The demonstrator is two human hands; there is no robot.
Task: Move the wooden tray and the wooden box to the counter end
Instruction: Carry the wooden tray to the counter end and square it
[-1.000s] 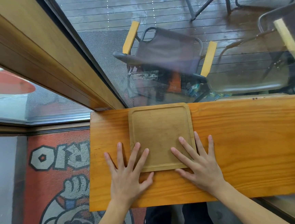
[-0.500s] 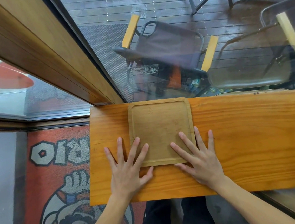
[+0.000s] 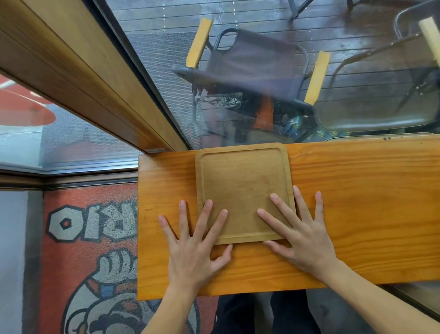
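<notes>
wooden tray point(image 3: 243, 188): flat on bench point(image 3: 376, 206), near its left end
left hand point(image 3: 194, 251): grip wide, fingers on tray corner
right hand point(image 3: 303, 239): same
floor mat point(image 3: 88, 258): mirrored "RIO"

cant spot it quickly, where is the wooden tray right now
In the head view the wooden tray lies flat on the counter near its left end, against the window-side edge.
</notes>
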